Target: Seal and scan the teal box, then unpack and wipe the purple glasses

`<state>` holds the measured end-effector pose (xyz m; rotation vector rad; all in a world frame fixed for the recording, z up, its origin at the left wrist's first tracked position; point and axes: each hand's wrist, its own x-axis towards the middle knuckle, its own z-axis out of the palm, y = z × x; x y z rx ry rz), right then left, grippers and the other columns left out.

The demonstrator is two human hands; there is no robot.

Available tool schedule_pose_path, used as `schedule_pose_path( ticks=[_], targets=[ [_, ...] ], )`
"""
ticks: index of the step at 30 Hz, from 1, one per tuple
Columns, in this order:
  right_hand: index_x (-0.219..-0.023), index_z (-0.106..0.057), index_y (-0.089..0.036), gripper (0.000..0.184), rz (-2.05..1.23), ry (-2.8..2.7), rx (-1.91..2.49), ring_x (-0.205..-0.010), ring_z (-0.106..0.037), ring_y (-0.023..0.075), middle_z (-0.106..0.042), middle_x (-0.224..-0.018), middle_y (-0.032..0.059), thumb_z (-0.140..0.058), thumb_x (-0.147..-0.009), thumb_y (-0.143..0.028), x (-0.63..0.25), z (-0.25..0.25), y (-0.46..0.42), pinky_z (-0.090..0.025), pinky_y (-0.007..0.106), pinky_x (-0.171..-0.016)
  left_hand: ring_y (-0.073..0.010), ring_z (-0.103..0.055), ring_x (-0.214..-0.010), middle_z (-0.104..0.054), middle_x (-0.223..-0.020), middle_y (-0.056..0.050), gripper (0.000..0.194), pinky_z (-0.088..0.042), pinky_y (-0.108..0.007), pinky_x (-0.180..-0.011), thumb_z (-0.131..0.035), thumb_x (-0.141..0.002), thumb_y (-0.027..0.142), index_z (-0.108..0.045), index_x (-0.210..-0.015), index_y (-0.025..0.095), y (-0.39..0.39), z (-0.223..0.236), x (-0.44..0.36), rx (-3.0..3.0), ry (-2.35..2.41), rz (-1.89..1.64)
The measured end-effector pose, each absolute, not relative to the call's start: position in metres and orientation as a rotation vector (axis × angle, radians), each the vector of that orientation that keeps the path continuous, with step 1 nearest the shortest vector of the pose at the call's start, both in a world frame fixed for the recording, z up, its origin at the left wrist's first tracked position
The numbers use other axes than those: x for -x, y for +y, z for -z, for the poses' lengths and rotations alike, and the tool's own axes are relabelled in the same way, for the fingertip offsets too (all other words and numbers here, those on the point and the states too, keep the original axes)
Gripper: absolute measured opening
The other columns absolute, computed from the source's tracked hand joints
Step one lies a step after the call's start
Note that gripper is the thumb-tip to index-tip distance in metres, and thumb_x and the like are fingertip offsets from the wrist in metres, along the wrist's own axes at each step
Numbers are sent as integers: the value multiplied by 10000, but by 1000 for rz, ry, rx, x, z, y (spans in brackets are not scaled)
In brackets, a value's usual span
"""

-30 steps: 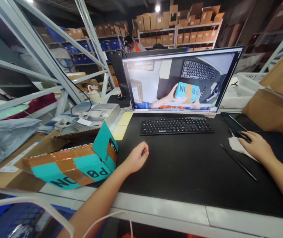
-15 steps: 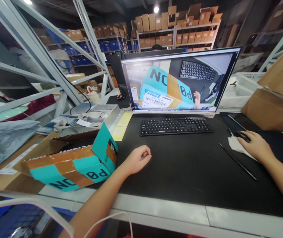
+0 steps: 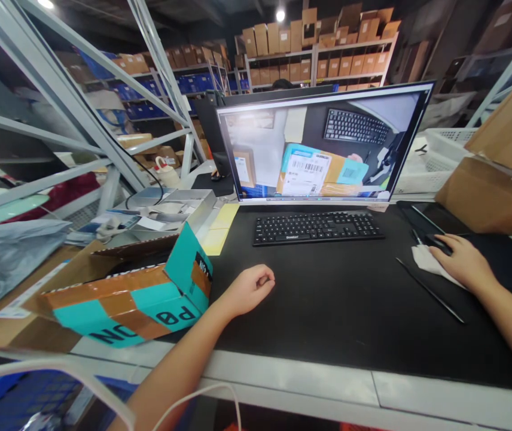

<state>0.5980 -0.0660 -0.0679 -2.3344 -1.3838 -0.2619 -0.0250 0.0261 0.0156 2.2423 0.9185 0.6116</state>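
My left hand [image 3: 251, 289] rests on the black desk mat [image 3: 328, 299], fingers curled into a loose fist with nothing visible in it. To its left stands an opened teal cardboard box [image 3: 133, 308] with orange-brown tape and large dark letters, its flaps up and dark contents partly hidden. On the right side, my right hand [image 3: 462, 263] is over a black computer mouse [image 3: 439, 244], its fingers on it. A white cloth or paper [image 3: 433, 263] lies under that hand. The monitor [image 3: 323, 149] shows an overhead picture of a labelled teal and brown parcel.
A black keyboard [image 3: 319, 228] lies below the monitor. Near the right hand is a thin dark rod [image 3: 430, 291]. Yellow paper [image 3: 221, 230] and a grey tray [image 3: 179, 209] of papers are at left. Brown cartons [image 3: 498, 194] and a white basket [image 3: 444, 158] stand at right.
The monitor picture has changed from a parcel with large lettering to one with a white barcode label, turned differently. Both hands and the teal box stay practically where they were.
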Motion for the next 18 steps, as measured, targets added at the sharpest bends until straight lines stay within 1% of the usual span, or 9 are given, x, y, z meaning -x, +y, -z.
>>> schedule_pose_path(
  ticks=[10,18],
  targets=[
    [-1355,-690,-170,674,266,-1380,2348,-1395,-556,350,-599,-1506,163,-446,-900,-604,-599,68,-65,-443,498,-1191,-143,-507,-690,-535,-736,8,154,-405,-266,-675,-569,-921,285,-670,-872,179,25,-18,25,-2272,899,-587],
    [-1376,-689,-163,709,263,-1374,2349,-1405,-548,348,-587,-1522,160,-436,-897,-620,-597,68,-66,-432,482,-1202,-143,-521,-690,-543,-735,8,149,-412,-263,-673,-571,-930,269,-681,-875,185,26,-16,25,-2305,880,-602]
  ],
)
